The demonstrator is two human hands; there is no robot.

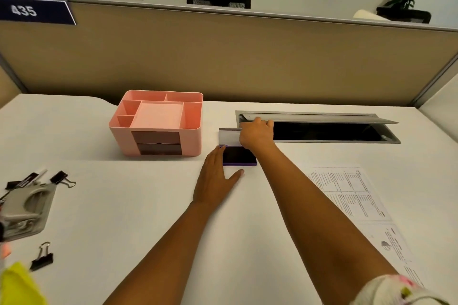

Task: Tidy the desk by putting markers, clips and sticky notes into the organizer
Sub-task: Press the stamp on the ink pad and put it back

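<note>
Right hand (256, 135) grips stamp-pad lid (229, 135); left hand (215, 181) steadies purple base (239, 156).

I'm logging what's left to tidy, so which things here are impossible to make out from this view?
- Items at the left edge: cut off by the frame and blurred, in the head view.
- Yellow thing, bottom left: cropped and blurred, so sticky notes is only a guess.
- Open stamp pad's lid: partly behind the right hand.
- Desk cable hatch: interior too dark.
- Printed sheet: text too small.
</note>
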